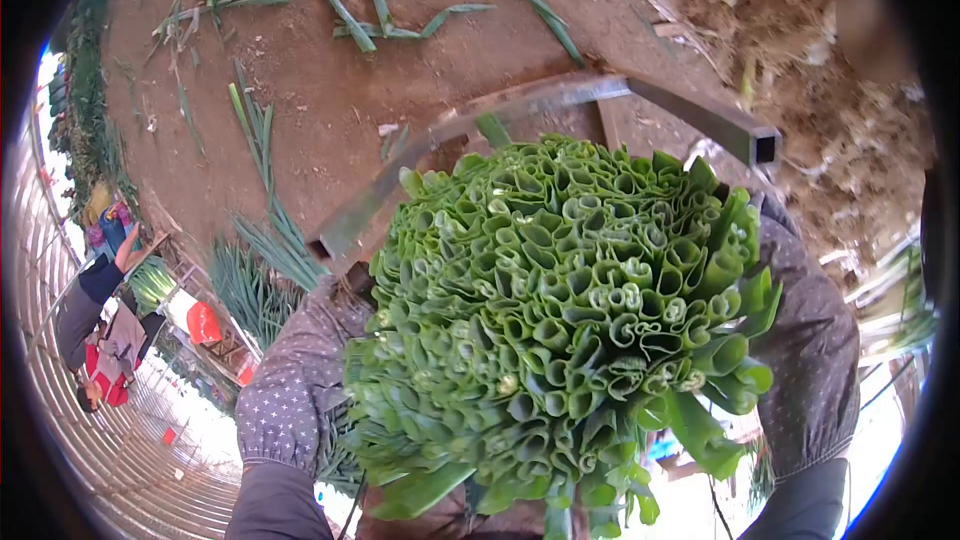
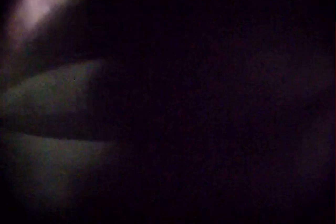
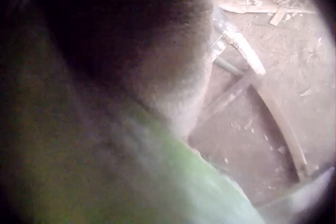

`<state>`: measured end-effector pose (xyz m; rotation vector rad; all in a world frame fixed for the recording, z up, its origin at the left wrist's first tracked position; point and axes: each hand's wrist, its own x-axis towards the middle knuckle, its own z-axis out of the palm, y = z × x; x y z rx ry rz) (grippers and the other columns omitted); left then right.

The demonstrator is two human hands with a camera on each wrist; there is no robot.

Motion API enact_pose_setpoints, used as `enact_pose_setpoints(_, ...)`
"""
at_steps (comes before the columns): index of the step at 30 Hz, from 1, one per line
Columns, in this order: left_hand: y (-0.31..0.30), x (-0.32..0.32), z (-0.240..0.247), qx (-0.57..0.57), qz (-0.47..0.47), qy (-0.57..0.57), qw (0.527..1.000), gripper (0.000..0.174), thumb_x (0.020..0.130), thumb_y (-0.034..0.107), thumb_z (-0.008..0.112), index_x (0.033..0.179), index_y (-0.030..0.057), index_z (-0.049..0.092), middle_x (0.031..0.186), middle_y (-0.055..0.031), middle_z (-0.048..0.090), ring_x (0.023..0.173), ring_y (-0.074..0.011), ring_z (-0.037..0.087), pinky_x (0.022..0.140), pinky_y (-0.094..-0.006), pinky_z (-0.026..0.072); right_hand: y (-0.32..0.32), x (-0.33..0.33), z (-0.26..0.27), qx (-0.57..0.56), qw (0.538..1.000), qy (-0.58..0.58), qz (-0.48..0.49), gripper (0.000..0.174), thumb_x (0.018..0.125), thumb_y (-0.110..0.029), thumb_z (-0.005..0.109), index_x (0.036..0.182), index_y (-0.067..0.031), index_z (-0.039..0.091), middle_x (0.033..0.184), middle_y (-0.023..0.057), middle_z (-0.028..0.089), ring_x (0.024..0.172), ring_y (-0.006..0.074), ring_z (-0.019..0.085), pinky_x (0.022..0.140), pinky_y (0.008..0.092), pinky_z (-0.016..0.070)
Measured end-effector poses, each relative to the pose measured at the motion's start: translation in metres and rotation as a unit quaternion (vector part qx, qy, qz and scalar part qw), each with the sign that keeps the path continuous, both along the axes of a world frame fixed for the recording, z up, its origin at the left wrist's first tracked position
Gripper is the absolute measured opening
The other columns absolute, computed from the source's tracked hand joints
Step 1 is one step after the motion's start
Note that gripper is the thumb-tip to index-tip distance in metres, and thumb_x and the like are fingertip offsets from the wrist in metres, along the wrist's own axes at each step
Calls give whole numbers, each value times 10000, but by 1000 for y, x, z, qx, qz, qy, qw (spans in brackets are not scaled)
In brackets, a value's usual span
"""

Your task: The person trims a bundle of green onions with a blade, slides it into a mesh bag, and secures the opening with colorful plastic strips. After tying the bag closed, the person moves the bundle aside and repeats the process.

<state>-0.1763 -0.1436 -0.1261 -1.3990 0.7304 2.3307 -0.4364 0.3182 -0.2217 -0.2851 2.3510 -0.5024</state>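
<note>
A large bundle of green onions fills the middle of the head view, its hollow cut leaf ends facing up. The person's two arms, in grey patterned sleeves, wrap it from both sides. Of the left hand just a dark bit shows at the bundle's left edge; the rest is hidden. Pale green leaves show close up in the nearly black left wrist view. In the right wrist view, the blurred, shadowed right hand lies against a green leaf. I cannot tell how its fingers lie.
A metal frame curves around the bundle's far side. Loose green onion leaves lie on the dirt floor. Roots and straw are heaped at the right. Another person is at the far left, near a red object.
</note>
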Motion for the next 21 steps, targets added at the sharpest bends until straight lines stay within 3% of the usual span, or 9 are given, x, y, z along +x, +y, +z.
enact_pose_setpoints(8, 12, -23, 17, 57, -26, 37, 997, 550, 1002, 403, 594, 1429, 73, 486, 1360, -95, 581, 1195, -217, 591, 1022, -384, 506, -19, 39, 95, -63, 995, -59, 43, 540, 1012, -266, 552, 1480, -20, 441, 1463, 186, 497, 1362, 322, 478, 1166, 394, 373)
enact_pose_setpoints(15, 25, -43, 22, 171, -38, 73, 982, 518, 1005, 382, 600, 1415, 80, 510, 1336, -84, 603, 1171, -209, 609, 1008, -375, 522, -89, 33, 104, -182, 948, -160, 206, 537, 1010, -234, 559, 1486, -18, 432, 1469, 197, 486, 1369, 327, 470, 1172, 393, 370)
enact_pose_setpoints(21, 62, -17, 69, 357, 12, 118, 926, 490, 1007, 364, 604, 1404, 85, 530, 1314, -75, 622, 1150, -201, 625, 997, -367, 535, -111, 44, 122, -189, 896, -281, 286, 537, 1009, -207, 565, 1490, -15, 425, 1473, 205, 477, 1375, 332, 463, 1178, 393, 367)
